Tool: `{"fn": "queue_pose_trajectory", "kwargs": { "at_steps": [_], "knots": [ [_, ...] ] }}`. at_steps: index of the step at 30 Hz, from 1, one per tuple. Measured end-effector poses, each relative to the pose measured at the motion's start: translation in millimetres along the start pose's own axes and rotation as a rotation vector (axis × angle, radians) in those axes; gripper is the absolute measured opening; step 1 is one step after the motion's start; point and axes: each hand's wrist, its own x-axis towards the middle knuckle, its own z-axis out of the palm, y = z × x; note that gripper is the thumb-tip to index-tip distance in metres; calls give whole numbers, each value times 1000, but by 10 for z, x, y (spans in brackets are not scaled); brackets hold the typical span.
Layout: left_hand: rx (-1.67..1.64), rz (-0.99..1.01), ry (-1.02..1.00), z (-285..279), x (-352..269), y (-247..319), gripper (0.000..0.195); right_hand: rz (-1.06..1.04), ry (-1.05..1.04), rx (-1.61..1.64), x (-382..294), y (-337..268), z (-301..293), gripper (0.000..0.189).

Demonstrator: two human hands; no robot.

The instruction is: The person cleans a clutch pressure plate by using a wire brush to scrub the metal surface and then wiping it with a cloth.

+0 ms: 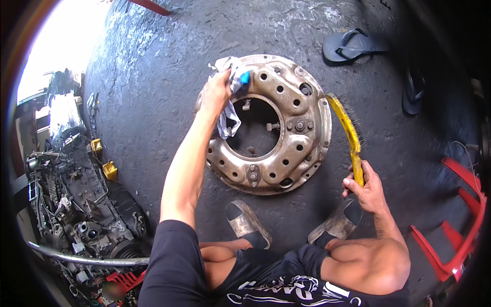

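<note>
A large round metal clutch pressure plate cover (264,165) lies on the dark floor in front of my feet, with brownish stains and bolted lugs around its open centre. My left hand (218,90) holds a crumpled white and grey cloth (230,119) with a blue patch against the cover's upper left part. Part of the cloth hangs over the edge of the central hole. To the right of the cover, my right hand (362,186) grips the lower end of a wire brush with a yellow handle (349,128). Its bristles face right, and its far tip is by the cover's rim.
Black flip-flops (351,46) lie at the upper right. A red metal frame (460,249) stands at the right edge. Engine parts (88,192) crowd the left side behind a metal bar (92,261), near small yellow blocks (110,171). A red bar (151,5) enters at the top.
</note>
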Motion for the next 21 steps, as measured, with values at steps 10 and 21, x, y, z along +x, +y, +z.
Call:
{"fn": "queue_pose_trajectory", "kwargs": {
  "at_steps": [10, 21],
  "knots": [
    [31, -227, -308, -1123, -1308, -207, 40, -175, 50, -337, -113, -15, 11, 33],
    [-1276, -413, -1234, -1985, -2046, 1000, 44, -197, 432, -791, 249, 1639, -775, 34]
  ]
}}
